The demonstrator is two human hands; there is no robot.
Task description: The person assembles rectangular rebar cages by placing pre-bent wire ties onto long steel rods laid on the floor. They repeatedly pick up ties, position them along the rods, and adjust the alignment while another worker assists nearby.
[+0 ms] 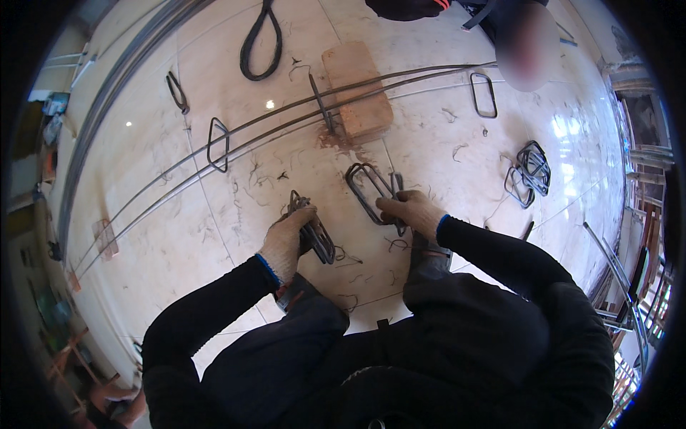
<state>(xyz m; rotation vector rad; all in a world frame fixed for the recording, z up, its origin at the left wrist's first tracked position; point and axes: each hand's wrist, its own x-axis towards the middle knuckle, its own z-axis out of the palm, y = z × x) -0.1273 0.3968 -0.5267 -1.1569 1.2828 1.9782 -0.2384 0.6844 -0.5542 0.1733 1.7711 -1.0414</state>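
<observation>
Looking down from the head camera, I see my left hand (286,239), gloved, closed around a bundle of bent steel stirrups (314,232), held low over the tiled floor (179,186). My right hand (411,212), also gloved, grips a second stirrup bundle (368,187) just beside it, fingers curled over the top. Both bundles sit close to my knees, probably for easy sorting. Beyond them, long steel rods (236,139) rest across a brick (357,89), which lifts them off the floor.
</observation>
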